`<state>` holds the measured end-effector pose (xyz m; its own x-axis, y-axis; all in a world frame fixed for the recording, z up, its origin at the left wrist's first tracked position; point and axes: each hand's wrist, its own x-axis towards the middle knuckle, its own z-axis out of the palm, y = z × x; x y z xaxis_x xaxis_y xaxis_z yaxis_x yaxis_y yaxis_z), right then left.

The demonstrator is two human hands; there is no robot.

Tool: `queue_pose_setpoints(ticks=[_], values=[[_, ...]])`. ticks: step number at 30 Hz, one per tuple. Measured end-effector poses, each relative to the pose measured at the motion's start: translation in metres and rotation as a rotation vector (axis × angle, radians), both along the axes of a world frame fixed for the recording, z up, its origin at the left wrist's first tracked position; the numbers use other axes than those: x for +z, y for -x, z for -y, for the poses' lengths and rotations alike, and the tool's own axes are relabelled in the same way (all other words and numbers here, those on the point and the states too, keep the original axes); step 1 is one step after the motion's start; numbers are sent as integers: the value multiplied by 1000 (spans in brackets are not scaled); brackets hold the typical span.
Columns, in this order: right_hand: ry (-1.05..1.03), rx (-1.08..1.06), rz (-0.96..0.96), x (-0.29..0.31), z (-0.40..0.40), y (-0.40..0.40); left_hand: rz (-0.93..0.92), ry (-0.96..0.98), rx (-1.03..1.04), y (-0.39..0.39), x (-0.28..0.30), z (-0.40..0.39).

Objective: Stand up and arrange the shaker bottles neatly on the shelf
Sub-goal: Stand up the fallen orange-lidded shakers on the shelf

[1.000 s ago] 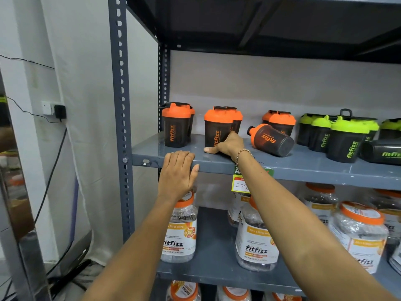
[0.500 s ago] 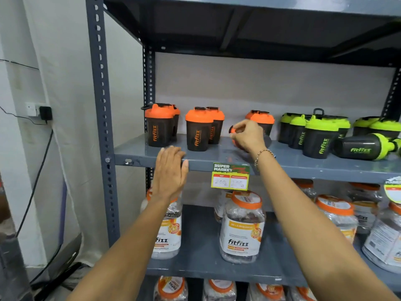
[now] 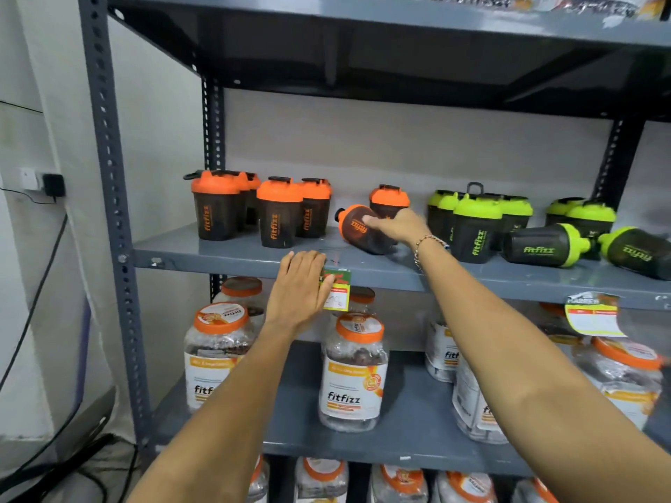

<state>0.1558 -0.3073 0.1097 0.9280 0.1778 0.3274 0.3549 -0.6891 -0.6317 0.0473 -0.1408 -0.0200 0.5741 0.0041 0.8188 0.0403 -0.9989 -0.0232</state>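
Observation:
On the grey metal shelf (image 3: pixel 225 254), several dark shaker bottles with orange lids (image 3: pixel 279 212) stand upright at the left. One orange-lidded shaker (image 3: pixel 357 226) lies tipped on its side, lid pointing left, and my right hand (image 3: pixel 401 225) grips its body. Another orange-lidded shaker (image 3: pixel 389 200) stands just behind it. Green-lidded shakers (image 3: pixel 475 226) stand to the right, and two green-lidded shakers (image 3: pixel 548 245) lie on their sides at the far right. My left hand (image 3: pixel 299 285) rests flat on the shelf's front edge, holding nothing.
A price tag (image 3: pixel 337 290) hangs from the shelf edge beside my left hand, another tag (image 3: pixel 593 314) at the right. Large clear jars with orange lids (image 3: pixel 354 372) fill the shelf below. A perforated upright post (image 3: pixel 109 212) and wall cables (image 3: pixel 47 270) are at the left.
My right hand moved from the upright orange shaker rightwards to the tipped one and closed on it. My left hand slid right along the shelf edge. The camera view shifted right.

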Motion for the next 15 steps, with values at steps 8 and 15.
queue_pose_setpoints(ticks=[8,15], values=[[175,62,-84,11,-7,-12,-4,-82,78,-3,-5,-5],[-239,173,-283,7,-3,-8,77,-67,54,-8,-8,-5]])
